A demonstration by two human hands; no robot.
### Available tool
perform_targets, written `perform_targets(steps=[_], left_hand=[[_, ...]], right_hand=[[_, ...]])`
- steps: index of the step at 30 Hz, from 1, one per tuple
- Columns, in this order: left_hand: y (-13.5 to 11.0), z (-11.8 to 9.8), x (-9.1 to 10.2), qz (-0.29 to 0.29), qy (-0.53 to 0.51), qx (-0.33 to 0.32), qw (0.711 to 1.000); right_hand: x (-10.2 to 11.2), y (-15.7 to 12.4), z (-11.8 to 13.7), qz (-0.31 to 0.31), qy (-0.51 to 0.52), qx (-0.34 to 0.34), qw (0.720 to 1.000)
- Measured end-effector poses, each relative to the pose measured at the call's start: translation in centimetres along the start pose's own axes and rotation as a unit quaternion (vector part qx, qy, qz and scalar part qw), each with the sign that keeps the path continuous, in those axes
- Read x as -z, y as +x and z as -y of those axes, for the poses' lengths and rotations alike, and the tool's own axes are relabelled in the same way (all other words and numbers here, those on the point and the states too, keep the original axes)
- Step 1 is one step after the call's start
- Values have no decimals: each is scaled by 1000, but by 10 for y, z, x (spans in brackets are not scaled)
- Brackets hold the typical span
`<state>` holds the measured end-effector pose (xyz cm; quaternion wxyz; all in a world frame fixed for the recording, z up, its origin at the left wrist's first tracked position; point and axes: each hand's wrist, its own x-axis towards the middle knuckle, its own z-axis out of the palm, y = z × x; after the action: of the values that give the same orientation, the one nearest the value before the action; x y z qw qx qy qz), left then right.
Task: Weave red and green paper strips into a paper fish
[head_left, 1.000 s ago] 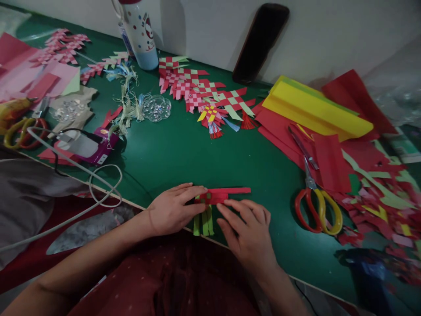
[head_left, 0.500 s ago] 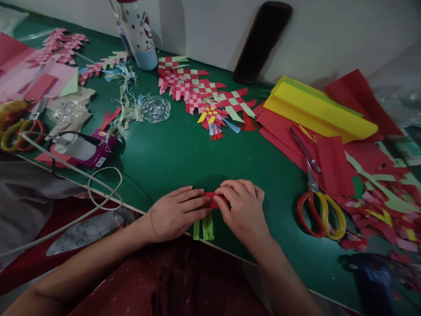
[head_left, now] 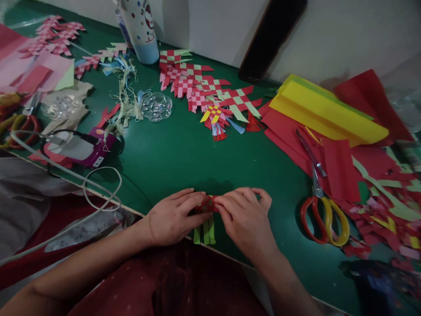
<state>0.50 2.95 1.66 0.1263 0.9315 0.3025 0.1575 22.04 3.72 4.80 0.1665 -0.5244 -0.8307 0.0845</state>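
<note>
Between my hands, near the table's front edge, is a small piece of red and green woven paper. Its loose green paper strips hang down toward me. My left hand grips the left part, thumb below and fingers over the top, hiding much of the weave. At the right end, my right hand pinches the red paper between thumb and fingertips. Scissors with a red and a yellow handle lie to the right of my right hand.
Woven paper fish with tassels lie at the back. Yellow folded paper, red sheets and scraps cover the right side. Beads, a purple device, a looping cable, a bottle and a phone stand around.
My left fingers have shifted and some checkered weave shows beneath them. My right fingertips have closed in on the red paper. The camera view has moved slightly.
</note>
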Motion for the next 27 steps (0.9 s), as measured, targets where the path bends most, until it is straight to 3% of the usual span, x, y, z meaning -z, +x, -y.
perform_targets(steps=[15,21,27], left_hand=[[-1,1,-1,11,-16,-16,1000],[-1,1,0,22,-17,-12,1000],[-2,3,0,27,-19,-18,999]], right_hand=[[-8,7,-14,-7,-15,-47,999],[1,-6,-16,-47,-4,-63,997],[-6,-21,-11,-15,33,-37,999]])
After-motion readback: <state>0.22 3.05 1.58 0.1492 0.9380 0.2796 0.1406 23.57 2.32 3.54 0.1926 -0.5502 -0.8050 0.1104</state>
